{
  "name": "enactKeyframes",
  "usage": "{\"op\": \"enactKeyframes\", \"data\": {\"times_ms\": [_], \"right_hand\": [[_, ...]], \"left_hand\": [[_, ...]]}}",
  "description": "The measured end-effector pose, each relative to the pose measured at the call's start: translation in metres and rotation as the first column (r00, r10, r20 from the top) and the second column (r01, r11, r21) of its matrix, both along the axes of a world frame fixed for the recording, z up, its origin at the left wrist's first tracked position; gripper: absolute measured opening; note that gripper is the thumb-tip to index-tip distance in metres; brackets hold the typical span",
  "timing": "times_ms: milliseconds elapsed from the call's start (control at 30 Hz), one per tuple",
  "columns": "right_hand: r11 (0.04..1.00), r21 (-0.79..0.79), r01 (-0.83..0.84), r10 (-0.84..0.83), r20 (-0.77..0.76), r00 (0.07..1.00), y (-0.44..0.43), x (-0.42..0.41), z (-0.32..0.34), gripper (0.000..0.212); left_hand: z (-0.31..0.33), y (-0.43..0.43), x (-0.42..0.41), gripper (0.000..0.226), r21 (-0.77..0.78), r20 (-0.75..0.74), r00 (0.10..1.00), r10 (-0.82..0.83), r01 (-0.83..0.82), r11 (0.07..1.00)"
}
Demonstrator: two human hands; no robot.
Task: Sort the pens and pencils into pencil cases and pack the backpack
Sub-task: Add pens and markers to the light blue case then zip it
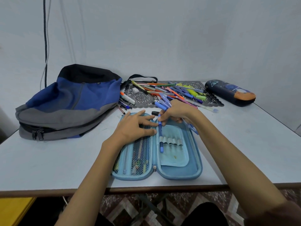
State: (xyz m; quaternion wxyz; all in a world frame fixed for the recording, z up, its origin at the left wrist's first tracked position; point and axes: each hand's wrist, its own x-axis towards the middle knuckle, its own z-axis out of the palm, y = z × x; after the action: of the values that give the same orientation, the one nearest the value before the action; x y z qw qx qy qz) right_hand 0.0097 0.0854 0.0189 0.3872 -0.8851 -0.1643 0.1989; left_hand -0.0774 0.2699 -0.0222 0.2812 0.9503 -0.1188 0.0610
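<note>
A light blue pencil case (179,172) lies open flat near the table's front edge. Its left half has mesh pockets with a few items inside. My left hand (135,126) rests flat on that left half, fingers spread. My right hand (175,111) grips a bundle of blue pens (162,104) and pinches the top of one blue pen (161,136) that stands in an elastic loop on the case's right half. A pile of pens, pencils and highlighters (175,91) lies behind on a dark lace mat.
A blue and grey backpack (68,101) lies at the left of the table. A dark pencil case (231,92) with a space print sits at the back right. A white marker (127,98), an eraser (135,90) and a small black cap (155,113) lie nearby.
</note>
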Motion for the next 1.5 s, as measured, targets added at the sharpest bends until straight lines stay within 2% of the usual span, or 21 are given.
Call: {"op": "enactKeyframes", "data": {"times_ms": [233, 433, 533, 600, 700, 800, 933, 1067, 1200, 1333, 1500], "right_hand": [[0.997, -0.048, -0.058, 0.056, -0.036, 0.998, -0.001, -0.008, 0.005, 0.014], [0.985, -0.11, -0.136, 0.129, -0.074, 0.989, 0.0, -0.012, 0.006, 0.028], [0.981, -0.109, -0.161, 0.149, -0.111, 0.983, 0.0, -0.013, 0.007, 0.032], [0.987, -0.046, -0.154, 0.145, -0.159, 0.977, -0.002, -0.012, 0.01, 0.025], [0.981, 0.196, -0.01, 0.063, -0.263, 0.963, -0.005, -0.007, 0.011, 0.02], [0.92, 0.371, 0.125, 0.012, -0.347, 0.938, -0.008, -0.003, 0.01, 0.018], [0.844, 0.493, 0.21, 0.023, -0.424, 0.906, -0.01, 0.0, 0.009, 0.025], [0.795, 0.539, 0.28, 0.006, -0.468, 0.884, -0.011, 0.003, 0.002, 0.027], [0.809, 0.52, 0.272, -0.028, -0.429, 0.903, -0.012, 0.005, -0.004, 0.031], [0.803, 0.544, 0.242, -0.058, -0.333, 0.941, -0.014, 0.005, -0.004, 0.022], [0.818, 0.523, 0.242, -0.085, -0.306, 0.948, -0.017, 0.002, 0.005, 0.014]], "left_hand": [[0.001, -0.002, -0.003, 0.03, -0.055, 0.002, 1.0, 0.022, -0.021, 0.998], [0.001, -0.002, -0.002, 0.034, -0.053, 0.004, 1.0, 0.006, -0.006, 0.999], [0.0, -0.001, -0.002, 0.029, -0.046, 0.014, 1.0, 0.015, -0.014, 0.999], [0.0, -0.001, -0.002, 0.03, -0.051, 0.016, 1.0, 0.022, -0.021, 0.998], [-0.001, -0.001, -0.002, 0.031, -0.061, 0.014, 0.999, 0.033, -0.032, 0.998], [-0.001, -0.001, -0.001, 0.03, -0.068, 0.013, 0.999, 0.035, -0.034, 0.997], [-0.002, -0.001, -0.001, 0.031, -0.071, 0.01, 0.999, 0.03, -0.029, 0.997], [-0.002, 0.0, -0.002, 0.03, -0.076, 0.015, 1.0, 0.027, -0.026, 0.997], [-0.002, 0.0, -0.001, 0.031, -0.076, 0.013, 1.0, 0.026, -0.025, 0.997], [-0.003, 0.0, -0.001, 0.031, -0.079, 0.013, 1.0, 0.025, -0.024, 0.997], [-0.003, 0.0, -0.002, 0.03, -0.096, 0.012, 1.0, 0.024, -0.023, 0.995]]}}
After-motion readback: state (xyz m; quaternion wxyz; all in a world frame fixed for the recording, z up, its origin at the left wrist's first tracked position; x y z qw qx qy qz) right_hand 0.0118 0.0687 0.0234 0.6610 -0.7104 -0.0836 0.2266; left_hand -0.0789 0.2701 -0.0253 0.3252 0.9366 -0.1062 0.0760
